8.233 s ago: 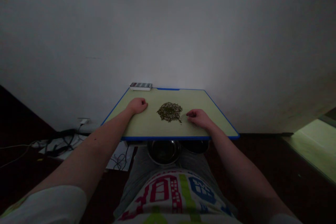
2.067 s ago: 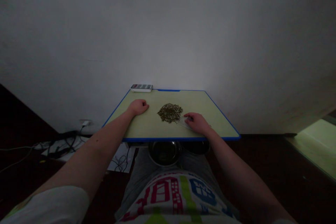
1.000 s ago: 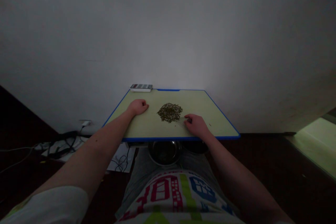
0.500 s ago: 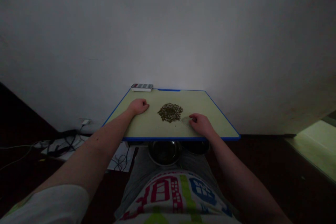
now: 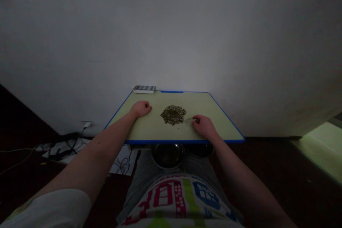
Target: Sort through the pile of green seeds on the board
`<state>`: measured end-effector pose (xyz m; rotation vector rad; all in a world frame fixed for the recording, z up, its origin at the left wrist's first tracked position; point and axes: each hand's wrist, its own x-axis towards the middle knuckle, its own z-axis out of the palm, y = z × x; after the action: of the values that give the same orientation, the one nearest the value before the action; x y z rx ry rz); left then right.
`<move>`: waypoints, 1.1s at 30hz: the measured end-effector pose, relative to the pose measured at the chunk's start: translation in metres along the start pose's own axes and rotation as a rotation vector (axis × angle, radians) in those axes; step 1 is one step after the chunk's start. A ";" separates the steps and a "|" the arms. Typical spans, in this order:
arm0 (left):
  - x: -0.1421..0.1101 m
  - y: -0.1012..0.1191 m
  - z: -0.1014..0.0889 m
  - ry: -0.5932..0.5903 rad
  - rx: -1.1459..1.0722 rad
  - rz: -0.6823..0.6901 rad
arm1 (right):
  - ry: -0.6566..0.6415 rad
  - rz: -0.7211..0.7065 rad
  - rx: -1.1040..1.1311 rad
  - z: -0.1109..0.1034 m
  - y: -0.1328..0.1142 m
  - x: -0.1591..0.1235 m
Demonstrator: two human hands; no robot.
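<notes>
A loose pile of small brown grains or beans [image 5: 173, 115] lies in the middle of the pale board table [image 5: 149, 130], with one grain apart from it toward me. Left of the pile, my left hand [image 5: 140, 108] rests on the board with its fingers curled in and nothing visible in them. To the right, my right hand [image 5: 205, 126] pinches a thin clear scoop-like piece [image 5: 189, 122]. The piece's pointed end is at the pile's right edge; its exact kind is hard to make out in the dim light.
A white box with a dark striped top [image 5: 144, 89] sits at the far left corner, by the wall. Below the near blue edge, a metal bowl [image 5: 168, 156] and a second dark bowl [image 5: 199, 150] sit over my lap. Cables [image 5: 69, 146] lie on the floor at left.
My right hand has shifted very slightly with the clear piece. The left hand and the pile look the same.
</notes>
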<state>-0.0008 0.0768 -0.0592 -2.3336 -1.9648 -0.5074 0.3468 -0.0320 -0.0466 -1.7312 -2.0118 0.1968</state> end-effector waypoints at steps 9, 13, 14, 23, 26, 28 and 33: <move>0.000 -0.001 0.001 0.003 -0.015 0.014 | 0.005 -0.022 0.004 0.000 0.002 0.002; -0.001 0.002 -0.002 0.008 0.007 0.018 | 0.014 -0.049 -0.012 0.002 -0.001 0.002; -0.001 0.002 -0.002 0.008 0.012 0.020 | 0.018 -0.051 -0.016 0.002 -0.002 0.002; -0.002 0.002 -0.002 0.009 0.006 0.014 | 0.047 0.017 -0.026 0.001 -0.001 0.001; -0.002 0.002 -0.002 0.006 0.003 0.015 | 0.052 0.040 -0.028 -0.001 0.003 0.000; -0.002 0.002 -0.002 0.004 0.005 0.012 | 0.046 0.050 -0.031 -0.002 0.005 0.000; -0.001 0.000 0.000 0.009 0.009 0.013 | 0.052 0.063 -0.029 -0.004 0.012 0.001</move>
<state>-0.0006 0.0763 -0.0595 -2.3332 -1.9420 -0.5067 0.3593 -0.0294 -0.0474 -1.8003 -1.9334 0.1425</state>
